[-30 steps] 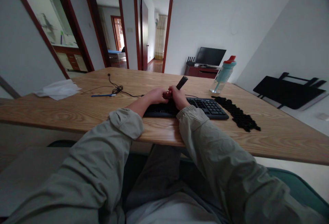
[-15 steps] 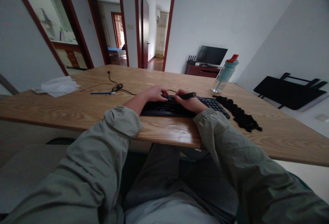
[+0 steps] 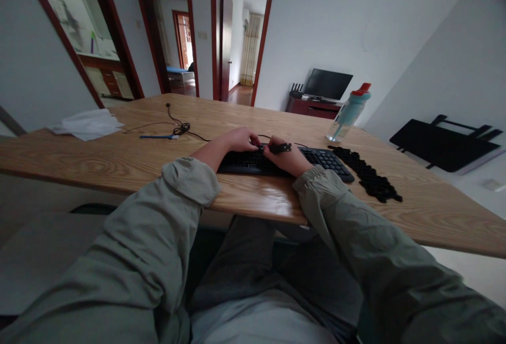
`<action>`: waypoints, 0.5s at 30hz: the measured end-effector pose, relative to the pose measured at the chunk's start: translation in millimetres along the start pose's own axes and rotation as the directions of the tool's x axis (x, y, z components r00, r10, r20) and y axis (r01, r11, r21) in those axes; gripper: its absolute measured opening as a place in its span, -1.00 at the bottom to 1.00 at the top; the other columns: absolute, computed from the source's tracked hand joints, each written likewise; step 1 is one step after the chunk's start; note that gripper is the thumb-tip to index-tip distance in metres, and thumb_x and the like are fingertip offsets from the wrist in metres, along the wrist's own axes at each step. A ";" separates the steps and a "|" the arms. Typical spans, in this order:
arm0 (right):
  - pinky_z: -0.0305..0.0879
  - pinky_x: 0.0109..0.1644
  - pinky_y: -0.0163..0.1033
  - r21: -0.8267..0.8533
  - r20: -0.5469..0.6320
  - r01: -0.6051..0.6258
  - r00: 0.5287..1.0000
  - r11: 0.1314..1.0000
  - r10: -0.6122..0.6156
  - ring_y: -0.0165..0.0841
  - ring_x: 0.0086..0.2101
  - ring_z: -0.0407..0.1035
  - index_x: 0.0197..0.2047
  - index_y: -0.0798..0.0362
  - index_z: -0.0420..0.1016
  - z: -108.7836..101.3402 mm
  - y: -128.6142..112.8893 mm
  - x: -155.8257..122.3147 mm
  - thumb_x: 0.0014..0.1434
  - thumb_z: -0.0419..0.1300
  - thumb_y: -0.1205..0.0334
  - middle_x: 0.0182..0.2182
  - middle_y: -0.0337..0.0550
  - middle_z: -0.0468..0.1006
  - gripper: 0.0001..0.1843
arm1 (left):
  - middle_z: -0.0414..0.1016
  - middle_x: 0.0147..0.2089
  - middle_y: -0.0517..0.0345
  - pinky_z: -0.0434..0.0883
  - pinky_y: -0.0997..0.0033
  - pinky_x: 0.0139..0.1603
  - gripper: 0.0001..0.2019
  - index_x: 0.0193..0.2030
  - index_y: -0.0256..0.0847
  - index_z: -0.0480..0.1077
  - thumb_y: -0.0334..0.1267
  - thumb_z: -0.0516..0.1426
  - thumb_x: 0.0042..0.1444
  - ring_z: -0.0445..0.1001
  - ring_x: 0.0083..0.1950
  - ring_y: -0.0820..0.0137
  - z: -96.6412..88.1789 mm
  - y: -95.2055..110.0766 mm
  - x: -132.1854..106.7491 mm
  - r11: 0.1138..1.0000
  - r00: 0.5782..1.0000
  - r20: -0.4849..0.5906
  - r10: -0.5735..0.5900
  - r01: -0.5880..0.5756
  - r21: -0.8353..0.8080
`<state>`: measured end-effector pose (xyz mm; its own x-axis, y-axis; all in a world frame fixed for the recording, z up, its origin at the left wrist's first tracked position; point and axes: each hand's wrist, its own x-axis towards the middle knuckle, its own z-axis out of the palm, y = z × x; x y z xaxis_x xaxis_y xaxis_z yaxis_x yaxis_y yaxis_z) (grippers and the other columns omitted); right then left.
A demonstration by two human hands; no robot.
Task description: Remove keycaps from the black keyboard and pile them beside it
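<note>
A black keyboard (image 3: 330, 162) lies near the table's front edge, with its number pad uncovered on the right. Over its left part, my left hand (image 3: 239, 139) bends down with thumb and fingers close together at the keys. What they pinch, if anything, is hidden. My right hand (image 3: 290, 161) is closed around a slim black-handled tool (image 3: 282, 148), whose butt end points right. The tool's working end is hidden by my fingers, low over the middle of the keyboard. Right of the keyboard lies a strip of small black pieces (image 3: 367, 175), which look like loose keycaps.
A clear bottle with a red and teal lid (image 3: 348, 112) stands behind the black pieces. Left of the keyboard are a coiled black cable (image 3: 182, 128), a small blue brush (image 3: 158, 137) and white tissue (image 3: 89, 124). The wooden table (image 3: 256, 194) ends close to my lap.
My right hand has shifted slightly left along the keyboard with the black-handled tool. My left hand stays almost in place at the keys. The view has tilted a little.
</note>
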<state>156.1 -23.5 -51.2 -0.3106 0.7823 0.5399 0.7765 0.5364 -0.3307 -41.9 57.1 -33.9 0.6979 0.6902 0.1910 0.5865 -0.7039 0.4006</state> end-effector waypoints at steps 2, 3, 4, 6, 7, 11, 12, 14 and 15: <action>0.12 -0.36 -0.25 -0.024 0.005 -0.018 1.000 1.000 0.018 -0.36 -0.46 0.28 -0.34 0.06 0.40 -0.3 1.3 4.9 0.19 0.15 0.11 -0.49 -0.15 0.46 -0.81 | 0.63 -0.22 0.12 0.35 0.46 -0.21 -0.69 -0.07 -0.22 0.61 -0.30 0.22 0.02 0.50 -0.24 0.38 -0.8 3.1 -0.5 1.000 1.000 0.017 -0.009 0.008 0.003; 0.12 -0.36 -0.25 -0.032 0.008 -0.026 1.000 0.999 0.026 -0.35 -0.47 0.27 -0.34 0.06 0.41 -0.4 1.7 7.4 0.19 0.16 0.13 -0.49 -0.14 0.46 -0.82 | 0.63 -0.22 0.12 0.35 0.45 -0.20 -0.69 -0.07 -0.23 0.61 -0.32 0.21 0.02 0.50 -0.23 0.37 -1.2 4.8 -0.8 1.000 1.000 0.021 -0.012 0.012 -0.001; 0.12 -0.36 -0.24 -0.034 0.012 -0.032 0.999 0.999 0.033 -0.35 -0.47 0.27 -0.34 0.07 0.41 -0.4 2.1 9.8 0.18 0.17 0.14 -0.50 -0.15 0.45 -0.83 | 0.63 -0.21 0.12 0.35 0.45 -0.19 -0.68 -0.07 -0.23 0.61 -0.32 0.21 0.01 0.50 -0.23 0.37 -1.6 6.5 -1.1 1.000 1.000 0.023 -0.016 0.016 -0.004; 0.11 -0.38 -0.24 -0.012 0.027 -0.035 0.999 0.999 0.035 -0.36 -0.49 0.24 -0.37 0.07 0.40 -0.6 2.9 14.6 0.17 0.18 0.14 -0.51 -0.16 0.44 -0.83 | 0.63 -0.21 0.12 0.36 0.44 -0.18 -0.68 -0.06 -0.24 0.61 -0.34 0.21 0.01 0.50 -0.23 0.37 -2.1 9.2 -1.6 1.000 0.999 0.018 -0.030 0.030 -0.003; 0.10 -0.39 -0.24 0.008 0.038 -0.030 0.999 1.000 0.030 -0.37 -0.49 0.23 -0.38 0.06 0.39 -0.9 3.4 17.0 0.16 0.18 0.14 -0.52 -0.16 0.43 -0.82 | 0.63 -0.21 0.11 0.36 0.44 -0.19 -0.68 -0.07 -0.24 0.61 -0.34 0.21 0.00 0.50 -0.25 0.38 -2.2 10.0 -1.8 0.999 0.999 0.014 -0.038 0.038 0.000; 0.07 -0.42 -0.24 0.033 0.076 -0.048 0.996 0.998 0.045 -0.38 -0.50 0.20 -0.43 0.05 0.35 -3.5 7.0 27.5 0.16 0.17 0.09 -0.53 -0.19 0.39 -0.77 | 0.62 -0.24 0.13 0.35 0.44 -0.18 -0.70 -0.10 -0.25 0.61 -0.37 0.20 -0.01 0.48 -0.27 0.40 -0.6 8.7 -1.2 0.999 0.999 0.001 -0.034 0.034 -0.020; 0.06 -0.43 -0.24 0.023 0.087 -0.061 0.994 0.998 0.059 -0.38 -0.50 0.19 -0.44 0.04 0.34 -4.2 8.1 30.2 0.16 0.18 0.07 -0.55 -0.20 0.38 -0.75 | 0.62 -0.24 0.13 0.35 0.44 -0.18 -0.70 -0.11 -0.25 0.61 -0.38 0.19 -0.01 0.48 -0.26 0.39 0.2 7.2 -0.5 0.999 1.000 -0.001 -0.027 0.027 -0.028; 0.05 -0.44 -0.23 0.020 0.115 -0.076 0.991 0.997 0.073 -0.38 -0.51 0.18 -0.47 0.03 0.32 -5.2 10.7 35.0 0.16 0.20 0.01 -0.56 -0.20 0.36 -0.69 | 0.62 -0.24 0.14 0.35 0.44 -0.18 -0.69 -0.11 -0.24 0.61 -0.39 0.20 -0.03 0.48 -0.26 0.39 2.2 3.3 1.4 0.999 1.000 -0.002 -0.016 0.015 -0.043; 0.05 -0.44 -0.22 0.030 0.125 -0.076 0.990 0.997 0.072 -0.37 -0.51 0.18 -0.48 0.03 0.31 -5.5 12.0 37.2 0.15 0.21 -0.01 -0.57 -0.20 0.35 -0.67 | 0.62 -0.24 0.15 0.35 0.43 -0.19 -0.69 -0.11 -0.23 0.61 -0.39 0.20 -0.03 0.48 -0.27 0.39 3.4 0.9 2.7 0.999 1.000 -0.004 -0.011 0.011 -0.052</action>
<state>156.8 10.2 -30.8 -0.3205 0.8522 0.4135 0.7810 0.4848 -0.3937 -38.1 57.8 -36.1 0.6898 0.6987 0.1898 0.5720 -0.6867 0.4487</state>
